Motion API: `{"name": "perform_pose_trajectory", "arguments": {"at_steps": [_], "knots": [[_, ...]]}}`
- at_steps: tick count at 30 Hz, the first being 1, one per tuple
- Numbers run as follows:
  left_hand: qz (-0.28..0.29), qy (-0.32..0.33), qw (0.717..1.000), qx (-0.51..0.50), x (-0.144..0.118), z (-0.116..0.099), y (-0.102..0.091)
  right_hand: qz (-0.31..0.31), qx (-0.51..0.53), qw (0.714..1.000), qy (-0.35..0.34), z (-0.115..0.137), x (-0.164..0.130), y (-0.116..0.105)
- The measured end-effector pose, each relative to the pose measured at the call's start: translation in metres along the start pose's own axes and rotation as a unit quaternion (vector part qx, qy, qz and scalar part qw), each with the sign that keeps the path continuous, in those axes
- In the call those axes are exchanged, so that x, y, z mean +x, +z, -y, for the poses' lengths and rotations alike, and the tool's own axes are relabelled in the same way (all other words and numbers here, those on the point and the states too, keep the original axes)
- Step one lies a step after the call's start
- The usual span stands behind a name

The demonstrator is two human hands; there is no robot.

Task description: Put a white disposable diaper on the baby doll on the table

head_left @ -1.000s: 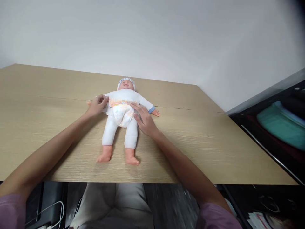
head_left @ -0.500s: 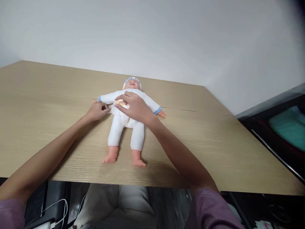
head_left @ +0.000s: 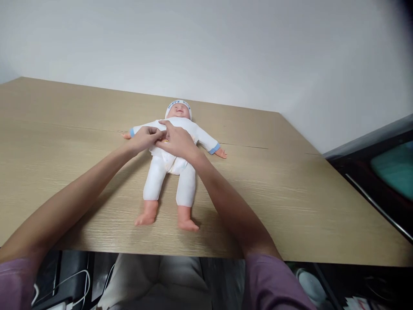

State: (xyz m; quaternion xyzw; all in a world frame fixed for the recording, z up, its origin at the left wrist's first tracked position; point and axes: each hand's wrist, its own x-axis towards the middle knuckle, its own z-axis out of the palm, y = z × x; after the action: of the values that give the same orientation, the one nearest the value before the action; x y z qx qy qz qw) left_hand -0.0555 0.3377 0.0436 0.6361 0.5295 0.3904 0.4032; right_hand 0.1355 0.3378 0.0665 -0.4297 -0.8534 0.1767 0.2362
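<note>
A baby doll (head_left: 186, 184) in white clothes with blue cuffs and a printed white cap lies on its back, feet toward me. Around its hips is a white diaper (head_left: 169, 161) with an orange-yellow print at the front. My left hand (head_left: 143, 139) is closed in a pinch at the diaper's front waist, on the doll's left-side edge in view. Against it, my right hand (head_left: 179, 140) grips the front of the waist, thumb low and index finger stretched over the belly. Both sets of fingertips meet and hide the diaper's side tab.
The doll rests on a wide wooden table (head_left: 290, 206) with a thin seam across it. A pale wall (head_left: 206, 51) stands behind. At the right is a dark-framed screen (head_left: 395, 168). Below the front edge are a white cable (head_left: 87, 280) and a round pale object (head_left: 311, 286).
My left hand has moved right and up, from the diaper's spread side flap to the front waist beside my right hand. The right hand stays over the belly, fingers shifted slightly.
</note>
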Motion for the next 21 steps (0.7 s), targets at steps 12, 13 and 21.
{"name": "perform_pose_trajectory", "arguments": {"at_steps": [12,13,21], "knots": [[-0.03,0.113,0.989,-0.088,0.006,0.022,0.004,-0.017,0.024,0.999,-0.023,-0.009,0.004,0.004],[-0.047,0.119,0.988,-0.085,0.006,0.027,0.004,-0.017,0.028,0.999,-0.026,-0.01,0.003,0.004],[-0.102,0.095,0.99,-0.028,0.0,0.042,0.011,-0.088,0.07,0.993,-0.03,-0.021,0.009,0.011]]}}
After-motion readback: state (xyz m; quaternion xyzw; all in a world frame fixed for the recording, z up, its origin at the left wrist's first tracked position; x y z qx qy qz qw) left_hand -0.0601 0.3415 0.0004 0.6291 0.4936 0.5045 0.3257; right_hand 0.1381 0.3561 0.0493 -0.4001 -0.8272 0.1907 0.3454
